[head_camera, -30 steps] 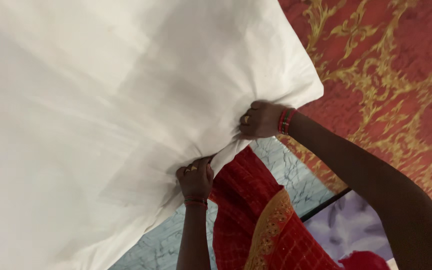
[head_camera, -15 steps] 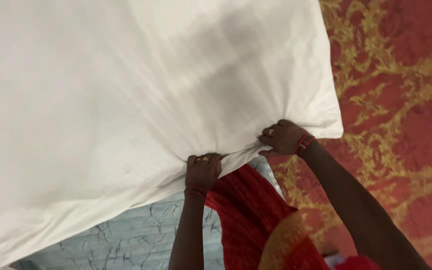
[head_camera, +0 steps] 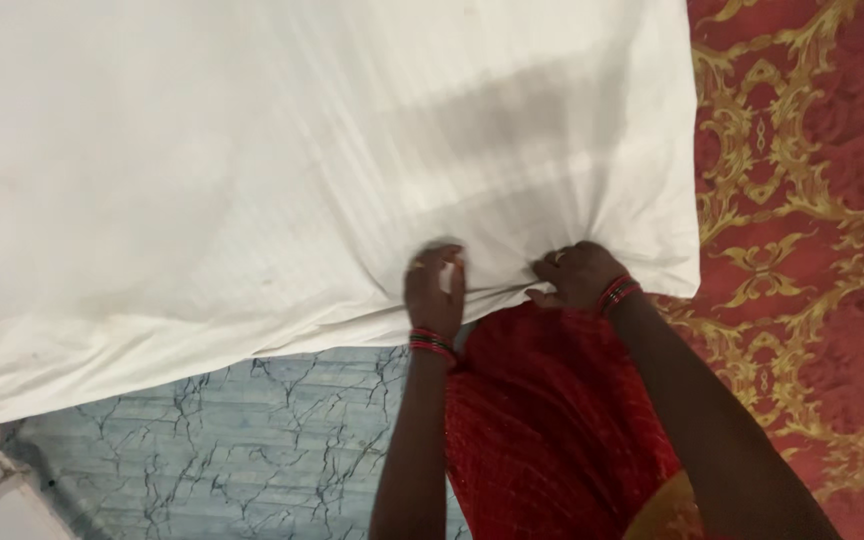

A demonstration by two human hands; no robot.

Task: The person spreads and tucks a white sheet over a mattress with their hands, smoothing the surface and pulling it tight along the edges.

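Here, left hand (head_camera: pixel 434 295) and right hand (head_camera: pixel 577 275) side by side, both clamped on white sheet (head_camera: pixel 282 160) edge

The sheet (head_camera: pixel 282 160) fills the upper part of the view. At its near edge, toward its right corner, the left hand (head_camera: pixel 434 295) and the right hand (head_camera: pixel 577 275) sit side by side, near each other, both touching the sheet. Below the sheet's near edge lies the floor (head_camera: pixel 222 450). To the sheet's right lies the carpet (head_camera: pixel 812 200). The garment (head_camera: pixel 552 420) hangs below the sheet, between the two forearms.
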